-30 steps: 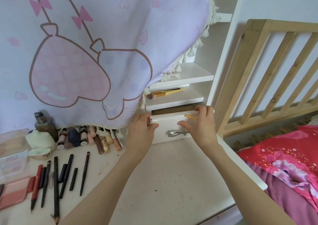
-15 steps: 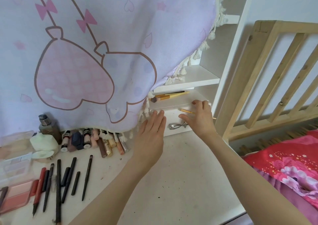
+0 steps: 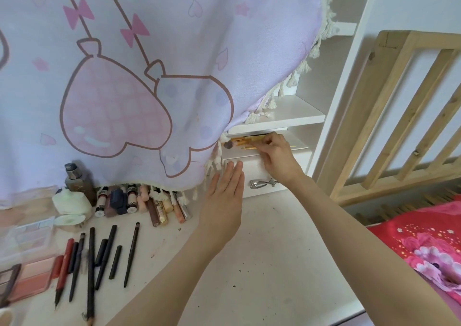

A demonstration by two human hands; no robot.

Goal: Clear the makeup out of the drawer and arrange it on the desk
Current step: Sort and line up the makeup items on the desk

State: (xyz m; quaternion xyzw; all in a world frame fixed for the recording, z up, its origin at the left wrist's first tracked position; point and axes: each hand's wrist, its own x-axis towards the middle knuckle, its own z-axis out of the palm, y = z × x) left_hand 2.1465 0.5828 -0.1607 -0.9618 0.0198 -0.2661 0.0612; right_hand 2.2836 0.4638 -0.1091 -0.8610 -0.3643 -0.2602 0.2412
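While left hand (image 3: 225, 196) lies flat against drawer (image 3: 252, 173), right hand (image 3: 277, 154) pinches brushes (image 3: 245, 142).

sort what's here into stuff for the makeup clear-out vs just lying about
Job: drawer, gold-handled brushes under the right hand, pencils and tubes on the desk.
Lying about: curtain, bed rail, red bedding.

The small white drawer (image 3: 259, 176) with a silver metal handle (image 3: 263, 183) sits shut at the back of the white desk (image 3: 262, 263). Gold-handled makeup brushes (image 3: 243, 142) lie flat on the shelf just above it. On the desk's left, black and red makeup pencils (image 3: 99, 256) lie side by side, with a row of small tubes and bottles (image 3: 142, 203) behind them.
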